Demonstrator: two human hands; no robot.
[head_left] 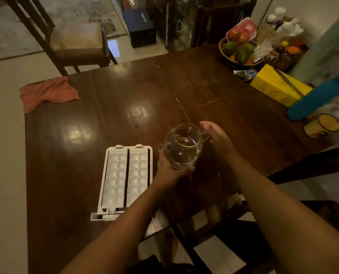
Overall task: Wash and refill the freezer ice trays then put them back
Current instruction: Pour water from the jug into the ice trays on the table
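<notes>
Looks like refill is just starting: ice trays (125, 178) sitting near-left on the tabletop (105, 115), fill state unclear, left hand (170, 167) fingers curling round the water jug (184, 149) just right of them, right hand (216, 137) fingers hovering straight by its handle (204, 135); freezer return still pending.

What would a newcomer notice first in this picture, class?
The glass jug of water stands out near the middle of the table, gripped by the left hand, with the right hand open beside it. Just left lie two white ice trays; a pink cloth drapes the far left corner.
</notes>
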